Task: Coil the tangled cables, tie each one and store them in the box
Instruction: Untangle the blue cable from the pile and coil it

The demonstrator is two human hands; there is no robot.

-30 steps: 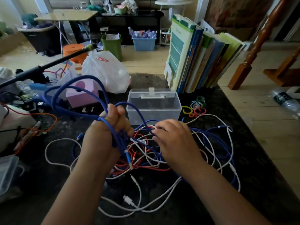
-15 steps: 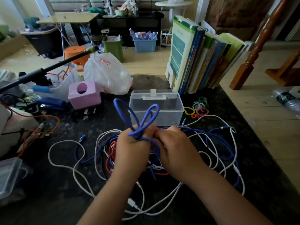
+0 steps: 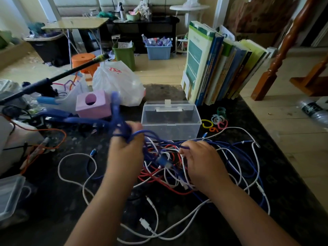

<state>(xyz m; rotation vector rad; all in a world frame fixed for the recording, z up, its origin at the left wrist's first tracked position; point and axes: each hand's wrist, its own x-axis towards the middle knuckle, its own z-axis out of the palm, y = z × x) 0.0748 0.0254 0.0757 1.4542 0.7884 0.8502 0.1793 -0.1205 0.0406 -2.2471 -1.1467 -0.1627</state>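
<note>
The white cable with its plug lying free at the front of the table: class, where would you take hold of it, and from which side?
Probably pinch the white cable just behind its plug, coming from above on the near side. That end lies loose on bare table, clear of the tangle where the left hand grips the blue cable and the right hand works.

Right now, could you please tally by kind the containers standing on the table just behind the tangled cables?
Clear plastic box: 1
Pink cube box: 1
White plastic bag: 1
Total: 3
</note>
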